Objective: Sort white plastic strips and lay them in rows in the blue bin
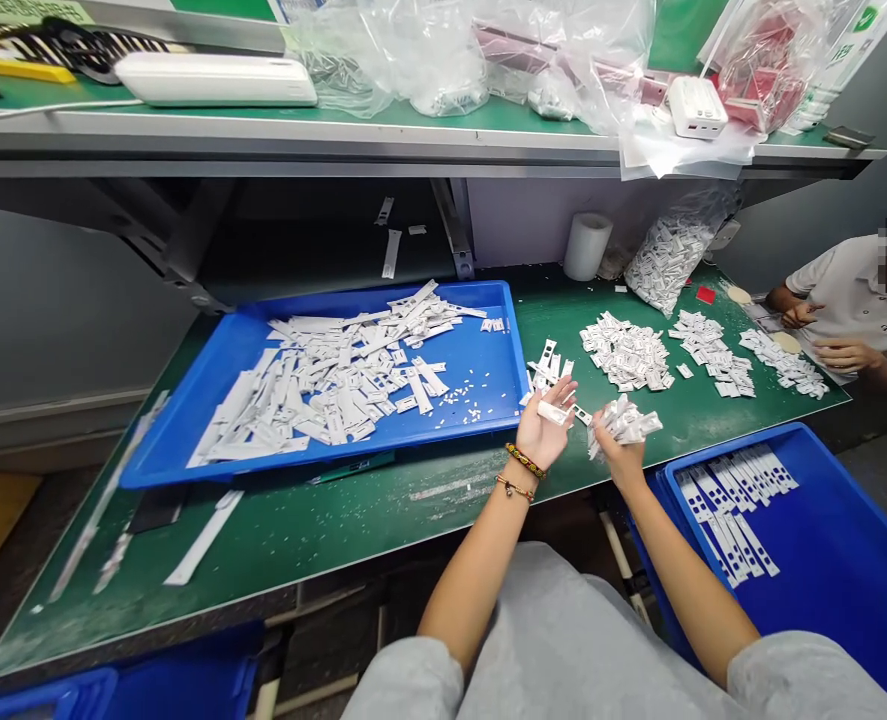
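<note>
My left hand (pixel 539 437) is turned palm up beside the right wall of the blue tray (pixel 480 400), with a long white plastic piece (pixel 553 413) lying across it. A bunch of small white plastic pieces (pixel 627 422) is gripped in my right hand (pixel 621 458). Another white piece with dark openings (pixel 581 414) sits between both hands; which hand holds it I cannot tell. Just beyond my left fingers is a small heap of white pieces (pixel 548 366) on the green table (pixel 458 495). Inside the tray, many long white plastic strips (pixel 323 385) are piled.
Three heaps of white pieces, one of them nearest (pixel 623 352), spread along the right. Behind stand a filled clear bag (pixel 672 255) and a white roll (pixel 588 247). A lower blue bin (pixel 825 560) holds rows of strips. A shelf (pixel 413 140) overhangs; a co-worker (pixel 855 300) sits right.
</note>
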Demonstrator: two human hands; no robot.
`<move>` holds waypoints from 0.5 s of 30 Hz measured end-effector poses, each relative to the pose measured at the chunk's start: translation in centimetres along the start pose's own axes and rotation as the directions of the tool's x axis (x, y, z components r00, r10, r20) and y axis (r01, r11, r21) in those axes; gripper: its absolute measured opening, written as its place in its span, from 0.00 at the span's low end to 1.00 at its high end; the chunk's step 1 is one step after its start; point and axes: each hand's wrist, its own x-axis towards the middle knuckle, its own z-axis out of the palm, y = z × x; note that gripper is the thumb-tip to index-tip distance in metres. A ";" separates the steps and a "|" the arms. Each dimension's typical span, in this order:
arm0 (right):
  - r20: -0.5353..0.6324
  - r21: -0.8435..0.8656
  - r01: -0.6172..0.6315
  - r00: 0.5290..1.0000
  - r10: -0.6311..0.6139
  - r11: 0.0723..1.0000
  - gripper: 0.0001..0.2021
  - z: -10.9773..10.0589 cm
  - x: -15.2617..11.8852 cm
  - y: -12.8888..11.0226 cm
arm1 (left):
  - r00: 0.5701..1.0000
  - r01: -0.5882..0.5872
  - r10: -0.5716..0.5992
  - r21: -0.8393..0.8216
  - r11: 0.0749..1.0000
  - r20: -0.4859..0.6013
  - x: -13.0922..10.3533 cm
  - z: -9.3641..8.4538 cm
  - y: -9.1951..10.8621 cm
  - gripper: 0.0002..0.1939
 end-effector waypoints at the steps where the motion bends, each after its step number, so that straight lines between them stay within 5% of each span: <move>1: 0.006 -0.017 0.075 0.997 -0.074 0.997 0.19 0.1 -0.5 -0.4 | 0.999 0.030 -0.030 -0.005 1.000 0.022 -0.3 0.4 -0.3 0.25; 3: 0.055 -0.050 0.211 0.977 -0.208 0.976 0.23 0.3 -1.5 -1.0 | 0.995 0.090 -0.088 -0.036 0.995 0.037 -0.8 1.3 -1.3 0.26; 6: 0.111 -0.145 0.264 0.962 -0.250 0.954 0.22 0.3 -2.5 -1.3 | 0.977 0.211 -0.207 -0.076 0.975 0.060 -1.2 2.3 -3.1 0.25; 11: -0.059 -0.219 0.278 0.953 -0.297 0.935 0.17 -0.7 -3.6 -0.8 | 0.930 0.329 -0.321 -0.018 0.944 0.179 -0.9 3.0 -5.6 0.22; 15: -0.213 -0.292 0.243 0.926 -0.311 0.925 0.18 -0.9 -3.9 -0.2 | 0.944 0.268 -0.301 0.217 0.939 0.135 -0.1 3.9 -6.7 0.18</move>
